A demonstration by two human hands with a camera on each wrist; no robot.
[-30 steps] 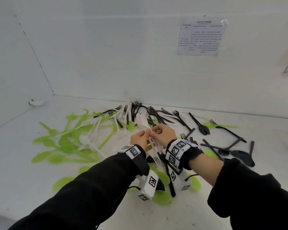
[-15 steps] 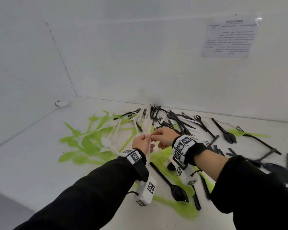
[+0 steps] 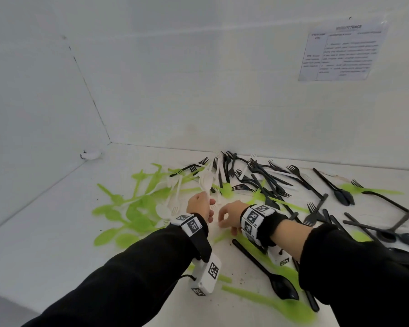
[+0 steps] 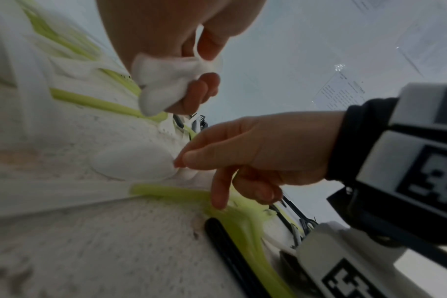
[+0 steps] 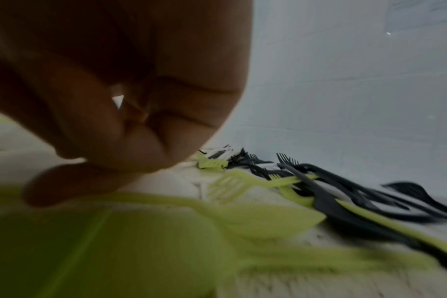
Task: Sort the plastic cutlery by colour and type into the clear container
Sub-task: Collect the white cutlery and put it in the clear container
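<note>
My left hand (image 3: pixel 200 205) grips a bundle of white cutlery (image 3: pixel 206 180) by the handles, its bowls pointing up and away; the handle ends (image 4: pixel 166 80) show in my fist (image 4: pixel 194 66). Just right of it my right hand (image 3: pixel 226 219) hovers low over the table and holds nothing. Its index finger (image 4: pixel 218 193) points down onto a green handle (image 4: pixel 171 191), its thumb close to a white spoon bowl (image 4: pixel 133 161) lying on the table. In the right wrist view the hand (image 5: pixel 110 125) fills the picture, dark and blurred. No clear container is in view.
Green spoons (image 3: pixel 132 215) lie spread on the left of the white table, with white forks (image 3: pixel 175 190) among them. Black forks (image 3: pixel 265 178) are heaped by the back wall. Black spoons (image 3: pixel 345 197) lie right. A black spoon (image 3: pixel 283 289) lies near my right forearm.
My right hand has come off the white bundle and dropped towards the table. My left hand keeps the bundle. The head view has swung left.
</note>
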